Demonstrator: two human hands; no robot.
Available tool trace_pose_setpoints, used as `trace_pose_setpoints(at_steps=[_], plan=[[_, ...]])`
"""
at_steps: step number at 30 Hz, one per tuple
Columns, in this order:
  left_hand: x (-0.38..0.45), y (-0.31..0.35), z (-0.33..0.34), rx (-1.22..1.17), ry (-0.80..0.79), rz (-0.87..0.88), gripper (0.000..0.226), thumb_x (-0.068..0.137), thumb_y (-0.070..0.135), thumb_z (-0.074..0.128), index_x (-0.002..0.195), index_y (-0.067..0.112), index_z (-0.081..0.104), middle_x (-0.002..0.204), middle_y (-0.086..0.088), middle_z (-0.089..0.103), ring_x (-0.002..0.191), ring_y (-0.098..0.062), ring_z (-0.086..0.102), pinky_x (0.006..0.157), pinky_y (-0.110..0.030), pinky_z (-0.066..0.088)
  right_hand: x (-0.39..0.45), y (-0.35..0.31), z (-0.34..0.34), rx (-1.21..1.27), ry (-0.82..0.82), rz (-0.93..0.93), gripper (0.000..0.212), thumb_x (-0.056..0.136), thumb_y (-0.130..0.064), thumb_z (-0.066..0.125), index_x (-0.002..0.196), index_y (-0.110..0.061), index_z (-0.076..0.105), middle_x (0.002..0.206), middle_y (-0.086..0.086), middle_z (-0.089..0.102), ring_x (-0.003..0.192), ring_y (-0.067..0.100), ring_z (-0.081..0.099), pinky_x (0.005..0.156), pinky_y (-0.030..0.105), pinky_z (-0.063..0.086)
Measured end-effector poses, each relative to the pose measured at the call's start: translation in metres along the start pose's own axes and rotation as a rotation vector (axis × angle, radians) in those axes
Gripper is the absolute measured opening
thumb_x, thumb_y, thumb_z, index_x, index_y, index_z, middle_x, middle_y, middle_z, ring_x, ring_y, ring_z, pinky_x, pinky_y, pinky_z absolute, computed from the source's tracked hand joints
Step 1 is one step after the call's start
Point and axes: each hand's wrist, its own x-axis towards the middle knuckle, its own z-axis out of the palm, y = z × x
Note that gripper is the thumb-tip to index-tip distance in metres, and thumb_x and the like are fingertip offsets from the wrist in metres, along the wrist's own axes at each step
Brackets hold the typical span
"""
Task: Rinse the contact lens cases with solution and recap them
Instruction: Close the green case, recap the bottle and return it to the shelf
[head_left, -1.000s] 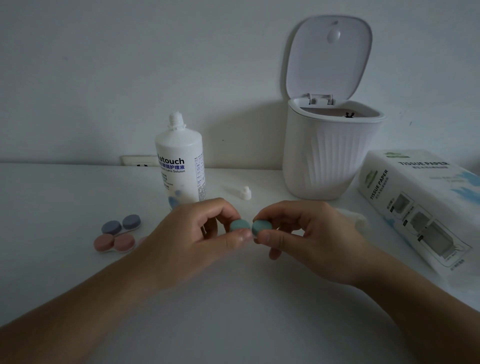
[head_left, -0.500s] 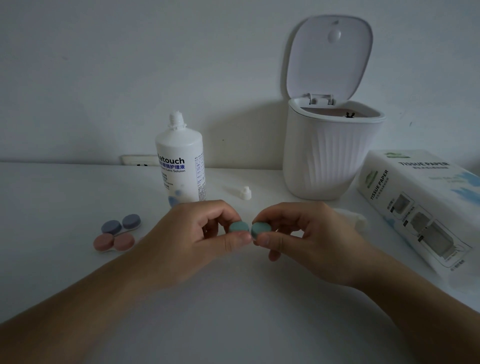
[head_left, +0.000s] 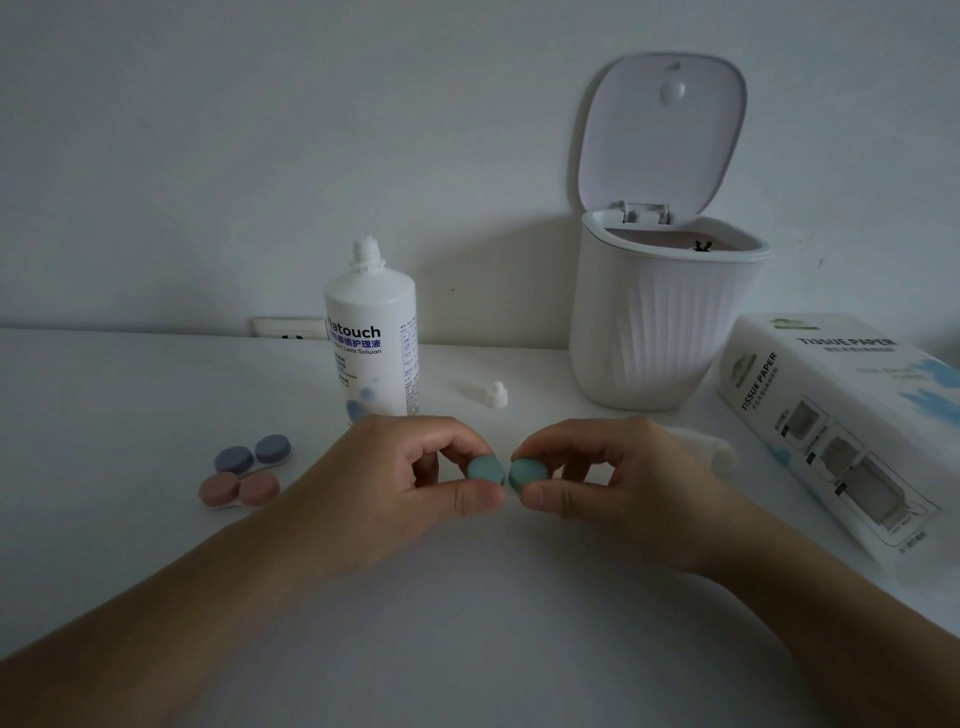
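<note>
Head camera looks down on both hands meeting over the white table (head_left: 130, 405), each pinching one teal cap of a contact lens case. Left hand (head_left: 395, 478) grips the left teal cap (head_left: 486, 471) between thumb and curled fingers; right hand (head_left: 613, 478) grips the right teal cap (head_left: 527, 474) the same way. The two caps sit side by side, almost touching, so the case's long axis runs left to right between the hands, held just above the table. Its body is hidden behind the fingers, and whether the caps are being tightened or loosened cannot be told.

To the left lie a purple case (head_left: 253, 454) and a pink case (head_left: 240, 489), both capped and nearer the left hand. Behind the left hand stands the uncapped solution bottle (head_left: 371, 332), its small white cap (head_left: 495, 395) lying beside it. At the back right stand an open bin (head_left: 654, 322) and a tissue pack (head_left: 831, 415).
</note>
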Motion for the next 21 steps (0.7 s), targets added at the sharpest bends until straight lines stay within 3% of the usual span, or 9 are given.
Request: trace_pose_setpoints(at_steps=[3,8,11,14,17,21], plan=[[0.0,0.002,-0.001,-0.012,0.155,0.047,0.027,0.08,0.049,0.076,0.102,0.034,0.073,0.077,0.026,0.065,0.048,-0.003,0.044,0.051,-0.009,0.037,0.003,0.007,-0.003,-0.104,0.048,-0.025,0.019,0.08,-0.032,0.082,0.097,-0.027,0.076,0.079,-0.007,0.062,0.072,0.017,0.056,0.062,0.012,0.04],[0.0,0.011,-0.015,0.046,0.44,0.163,0.014,0.085,0.038,0.067,0.088,0.025,0.07,0.07,0.023,0.059,0.048,-0.017,0.045,0.051,-0.016,0.04,0.005,0.019,-0.001,-0.17,0.003,0.014,0.02,0.081,-0.037,0.081,0.099,-0.033,0.077,0.075,-0.011,0.051,0.067,0.003,0.05,0.062,0.011,0.037],[-0.001,0.008,-0.02,-0.022,0.589,0.097,0.015,0.085,0.032,0.07,0.08,0.02,0.064,0.063,0.015,0.054,0.047,-0.018,0.042,0.042,-0.03,0.047,0.005,0.022,0.004,-0.212,-0.007,0.025,0.025,0.081,-0.04,0.08,0.104,-0.034,0.077,0.076,-0.014,0.051,0.068,-0.001,0.052,0.063,0.009,0.038],[-0.001,0.001,-0.025,-0.081,0.735,-0.011,0.018,0.083,0.035,0.071,0.085,0.021,0.06,0.067,0.009,0.052,0.054,-0.017,0.041,0.045,-0.04,0.054,0.004,0.023,0.004,-0.284,-0.011,0.017,0.027,0.081,-0.044,0.079,0.107,-0.035,0.076,0.079,-0.014,0.053,0.07,0.003,0.054,0.063,0.009,0.038],[0.003,-0.008,-0.032,0.013,0.833,-0.045,0.026,0.079,0.041,0.072,0.096,0.035,0.054,0.09,0.01,0.056,0.077,-0.016,0.052,0.066,-0.031,0.051,0.003,0.021,0.005,-0.32,-0.018,0.007,0.033,0.079,-0.049,0.079,0.109,-0.036,0.075,0.081,-0.014,0.054,0.073,0.004,0.055,0.064,0.009,0.038],[0.007,-0.02,-0.039,0.005,0.739,-0.113,0.057,0.076,0.049,0.073,0.126,0.037,0.048,0.12,0.013,0.055,0.11,-0.009,0.052,0.087,-0.018,0.04,0.002,0.023,0.007,-0.253,0.053,0.049,0.038,0.076,-0.059,0.075,0.111,-0.046,0.068,0.088,-0.016,0.058,0.077,-0.001,0.054,0.069,0.008,0.04]])
